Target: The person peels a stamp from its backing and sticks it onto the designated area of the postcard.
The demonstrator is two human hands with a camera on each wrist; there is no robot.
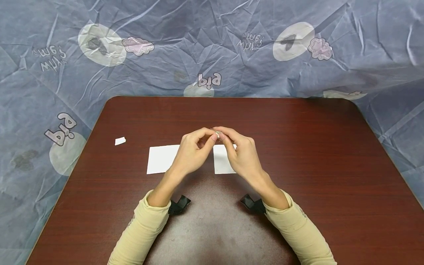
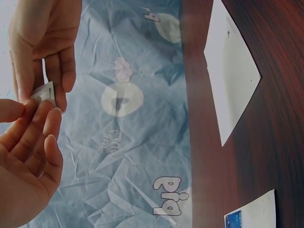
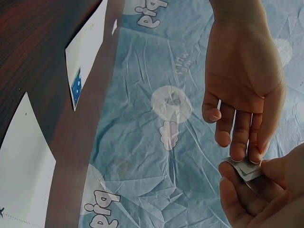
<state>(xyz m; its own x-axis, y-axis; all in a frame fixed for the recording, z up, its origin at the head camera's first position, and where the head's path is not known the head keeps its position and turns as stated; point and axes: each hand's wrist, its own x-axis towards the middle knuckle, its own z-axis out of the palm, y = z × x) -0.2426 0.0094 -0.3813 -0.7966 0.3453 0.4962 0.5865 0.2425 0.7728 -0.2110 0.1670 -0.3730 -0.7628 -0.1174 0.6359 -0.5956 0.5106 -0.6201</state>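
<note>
My left hand (image 1: 190, 152) and right hand (image 1: 245, 154) meet over the table, raised in front of the two cards. Between their thumbs and fingertips they pinch a small whitish packet (image 3: 248, 167) with a serrated edge. Fingers cover much of it; a corner of the packet (image 2: 49, 91) shows in the left wrist view. Behind the left hand lies a white card (image 1: 160, 160), which bears a blue printed patch (image 3: 76, 90) in the right wrist view. Another white card (image 1: 223, 162) is partly hidden by the right hand.
A small white scrap (image 1: 120, 141) lies at the left of the brown table (image 1: 314, 154). Crumpled blue-grey sheeting (image 1: 212, 44) with printed figures hangs behind the far edge. Black wrist mounts (image 1: 179, 205) sit at the sleeve cuffs.
</note>
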